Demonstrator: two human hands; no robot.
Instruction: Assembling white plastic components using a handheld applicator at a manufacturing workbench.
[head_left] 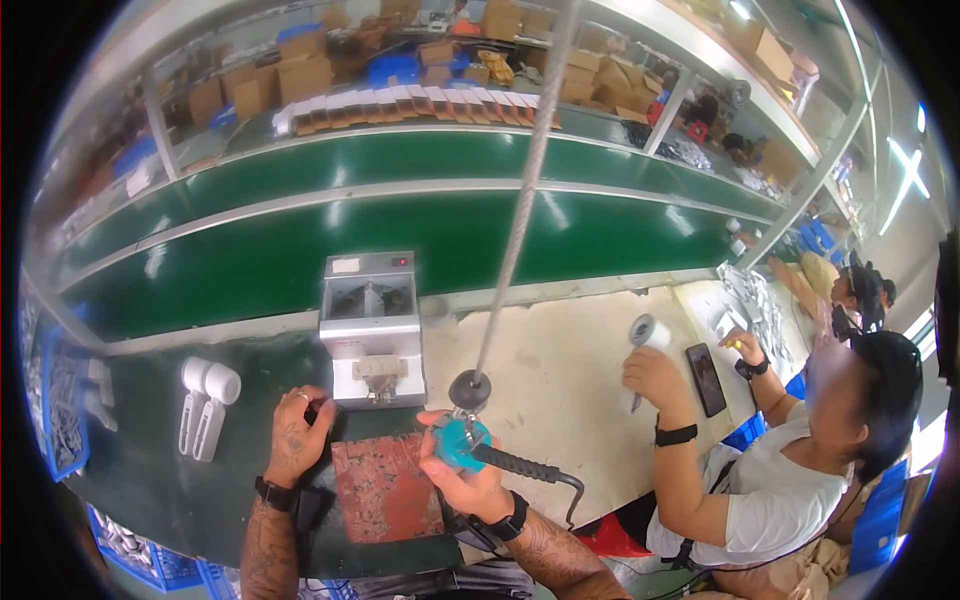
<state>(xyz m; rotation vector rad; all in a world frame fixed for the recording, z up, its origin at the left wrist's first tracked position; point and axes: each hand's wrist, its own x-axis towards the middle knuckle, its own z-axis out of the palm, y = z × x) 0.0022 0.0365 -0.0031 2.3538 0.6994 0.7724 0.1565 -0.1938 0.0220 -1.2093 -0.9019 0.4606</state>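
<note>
My right hand (468, 484) is wrapped round a teal electric screwdriver (458, 443), which hangs from a cable with a black cord trailing from its side. My left hand (298, 438) is closed, its fingertips and thumb around a small dark thing too hidden to name. Just beyond both hands stands a grey screw feeder (372, 345). A worn red mat (388, 492) lies between my forearms. Two white handheld fans (208, 405) rest side by side on the dark green bench cover to my left.
At the right a co-worker holds a white round-headed device (648, 333) beside a phone (705, 380) on the pale bench cover (560, 350). A green conveyor (250, 255) runs behind the bench. Blue bins of parts (62, 410) stand at the left. The taut cable (520, 215) comes down from above.
</note>
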